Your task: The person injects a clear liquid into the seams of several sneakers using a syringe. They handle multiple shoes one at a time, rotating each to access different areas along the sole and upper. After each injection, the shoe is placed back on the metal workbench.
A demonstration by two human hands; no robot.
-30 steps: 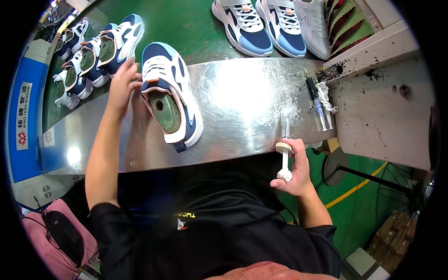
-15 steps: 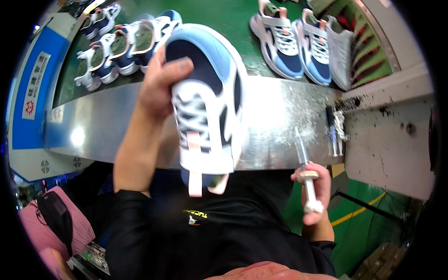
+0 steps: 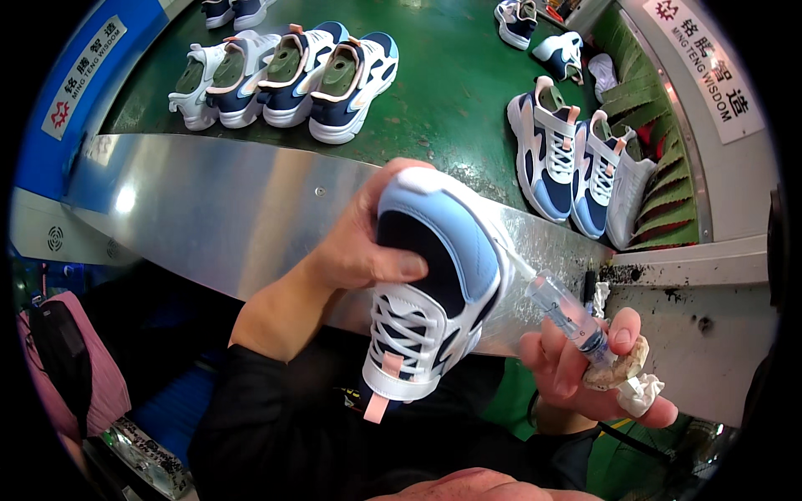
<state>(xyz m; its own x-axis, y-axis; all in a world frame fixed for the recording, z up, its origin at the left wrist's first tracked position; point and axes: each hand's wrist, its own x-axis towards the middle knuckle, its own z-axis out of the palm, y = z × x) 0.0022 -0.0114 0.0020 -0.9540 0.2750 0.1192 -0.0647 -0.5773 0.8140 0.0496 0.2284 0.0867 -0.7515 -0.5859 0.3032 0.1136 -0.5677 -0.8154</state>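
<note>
A white, navy and light-blue sneaker [image 3: 472, 242] with white laces and a pink heel tab is gripped near its toe by my left hand [image 3: 355, 246], the thumb lying across the dark toe panel. My right hand [image 3: 560, 367] holds a clear syringe [image 3: 564, 313] between its fingers. Whitish wrapping, stained in places, covers the syringe's finger flange and plunger end. Its thin tip reaches the sole edge along the right side of the toe; whether it touches there I cannot tell. The shoe's underside is hidden.
A metal ledge [image 3: 225, 200] borders the green surface [image 3: 451, 92]. Several sneakers [image 3: 355, 92] line up at the far left. Others [image 3: 543, 159] stand at the right beside a green flap curtain [image 3: 668, 184]. A pale machine frame [image 3: 677, 334] rises near my right hand.
The sneaker has moved right relative to my body, and its toe tilts differently. My right hand has lifted the syringe, bringing its tip to the sole edge. The whole view has shifted.
</note>
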